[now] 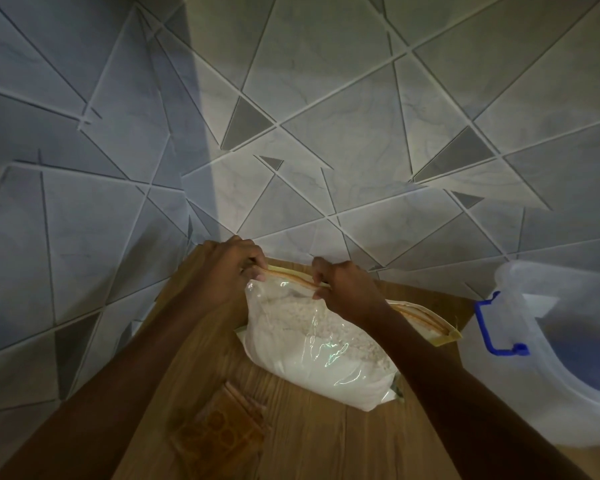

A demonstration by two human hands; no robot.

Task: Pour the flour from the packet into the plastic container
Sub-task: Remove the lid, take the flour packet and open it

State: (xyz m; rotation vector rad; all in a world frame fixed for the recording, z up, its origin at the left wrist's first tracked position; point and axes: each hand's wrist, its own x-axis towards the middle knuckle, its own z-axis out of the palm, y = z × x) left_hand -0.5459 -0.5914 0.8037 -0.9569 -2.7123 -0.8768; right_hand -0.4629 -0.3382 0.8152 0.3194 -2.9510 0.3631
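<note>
Plastic packet (326, 341): your left hand (227, 271) and right hand (347, 292) pinch its seal (291, 276) in their fingers; jerk it apart and flour (333, 375) may burst onto the table (309, 445).

A wooden bench (309, 441) with lengthwise grain runs from 6 o'clock up toward the centre. On it, at about 7 o'clock, lies a flat brown piece (222, 431) with round marks, too blurred to identify. Grey tiles (291, 98) crossed by pale lines spread from 9 through 12 to 3 o'clock.
</note>
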